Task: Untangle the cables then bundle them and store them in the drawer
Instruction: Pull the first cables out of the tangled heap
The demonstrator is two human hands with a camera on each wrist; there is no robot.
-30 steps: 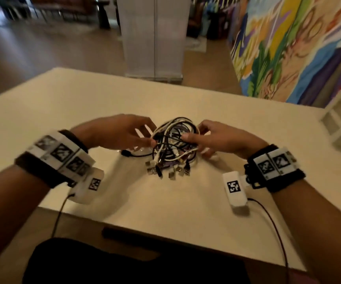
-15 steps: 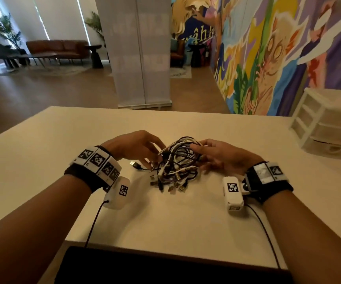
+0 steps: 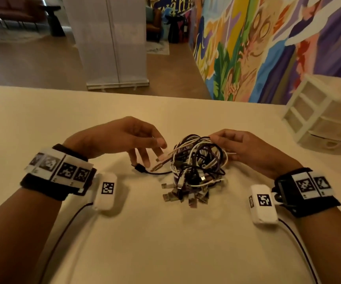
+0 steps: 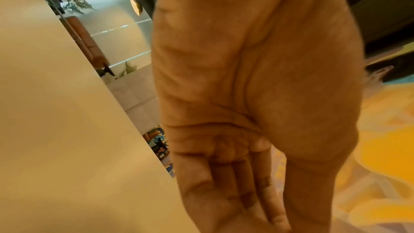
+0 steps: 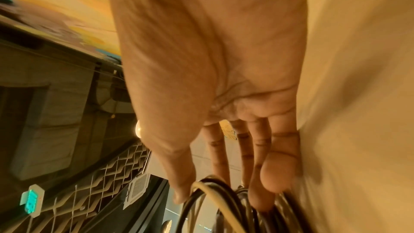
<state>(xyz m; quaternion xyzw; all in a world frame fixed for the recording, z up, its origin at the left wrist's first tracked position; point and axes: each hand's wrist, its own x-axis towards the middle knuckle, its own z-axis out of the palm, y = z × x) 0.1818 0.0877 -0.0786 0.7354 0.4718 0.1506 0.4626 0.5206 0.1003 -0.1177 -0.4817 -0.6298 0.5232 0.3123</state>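
A tangle of black, white and purple cables (image 3: 198, 162) lies mid-table, its USB plugs (image 3: 184, 194) fanned toward me. My right hand (image 3: 218, 144) grips the tangle's right top, thumb on the upper loops and fingers behind them. The right wrist view shows the cable loops (image 5: 224, 210) running between thumb and fingers of this hand (image 5: 224, 198). My left hand (image 3: 155, 150) hovers just left of the tangle with relaxed fingers, close to a pale connector (image 3: 165, 155). Seen from the left wrist, that hand (image 4: 257, 201) holds nothing. A white drawer unit (image 3: 319, 115) stands at the far right.
One black plug (image 3: 139, 167) and its lead trail out of the pile toward my left hand. The beige table (image 3: 165, 242) spreads wide toward me and to the left. A painted wall (image 3: 268, 48) rises behind the drawer unit.
My left hand has drawn slightly back from the tangle and its fingers have loosened. The right hand stays on the cables. The head view has shifted.
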